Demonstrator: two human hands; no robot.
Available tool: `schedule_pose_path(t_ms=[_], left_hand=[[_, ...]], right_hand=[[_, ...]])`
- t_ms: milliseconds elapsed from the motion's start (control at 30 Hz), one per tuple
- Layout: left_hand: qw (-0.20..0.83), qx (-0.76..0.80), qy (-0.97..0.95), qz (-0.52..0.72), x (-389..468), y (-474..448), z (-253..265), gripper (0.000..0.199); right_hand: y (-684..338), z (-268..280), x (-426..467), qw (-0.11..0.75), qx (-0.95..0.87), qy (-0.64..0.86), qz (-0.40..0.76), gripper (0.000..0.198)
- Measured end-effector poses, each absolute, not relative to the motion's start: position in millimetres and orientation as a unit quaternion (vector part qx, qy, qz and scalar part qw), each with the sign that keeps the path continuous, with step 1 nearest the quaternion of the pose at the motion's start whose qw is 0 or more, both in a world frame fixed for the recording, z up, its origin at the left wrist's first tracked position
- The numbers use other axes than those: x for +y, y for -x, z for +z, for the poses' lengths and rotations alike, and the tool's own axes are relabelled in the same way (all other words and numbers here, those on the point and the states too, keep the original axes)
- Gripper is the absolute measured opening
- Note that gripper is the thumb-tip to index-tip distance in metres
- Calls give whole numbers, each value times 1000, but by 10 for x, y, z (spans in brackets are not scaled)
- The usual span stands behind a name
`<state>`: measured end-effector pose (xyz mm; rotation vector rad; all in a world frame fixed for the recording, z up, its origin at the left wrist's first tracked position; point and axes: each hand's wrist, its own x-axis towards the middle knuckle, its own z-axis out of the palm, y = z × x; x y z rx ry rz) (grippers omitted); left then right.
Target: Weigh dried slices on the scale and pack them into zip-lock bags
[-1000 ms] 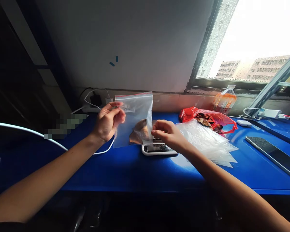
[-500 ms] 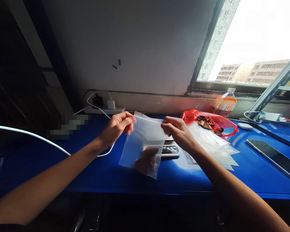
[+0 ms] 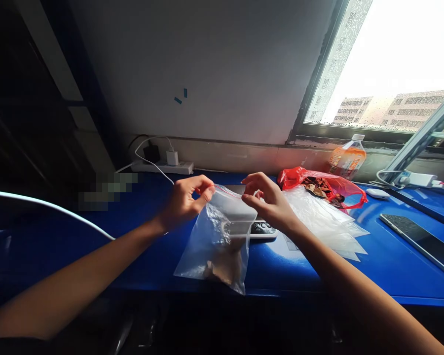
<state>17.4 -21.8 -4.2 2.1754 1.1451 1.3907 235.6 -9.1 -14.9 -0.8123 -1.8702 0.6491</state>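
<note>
Blue tabletop (image 3: 140, 256) under a rain-spotted window carries a small scale (image 3: 262, 230). Since a moment ago the zip bag (image 3: 218, 241) has sunk, its bottom resting near the front edge; left hand (image 3: 187, 202) and right hand (image 3: 268, 202) pinch its top corners.

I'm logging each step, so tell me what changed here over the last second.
The clear plastic zip bag with brown pieces came down off the small white scale toward the blue table's near edge. The right hand shifted its grip from the bag's side to the top edge, opposite the left hand. Everything else stayed put.
</note>
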Motion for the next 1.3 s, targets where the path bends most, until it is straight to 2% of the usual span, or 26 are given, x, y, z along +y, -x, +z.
schedule_pose_path(t_ms=[100,200,633,900,1300], left_hand=[[97,340,-824,442,-238,-218,-140,10],[83,297,-858,410,-250,-254,-231,8],[103,338,-842,408,-304,-318,-241,13],[10,337,-843,420,-247,-316,-241,7],[6,380,-798,469,-246,-253,-43,10]], right_hand=[[-2313,-191,-139,444,-828,311,148,25],[-2241,-234,-192,422,-855,283,103,23],[-2165,-319,-215,430,-855,283,64,19],[-2134,-316,-161,428,-838,318,113,15],[-2189,-243,-82,427,-831,338,117,10]])
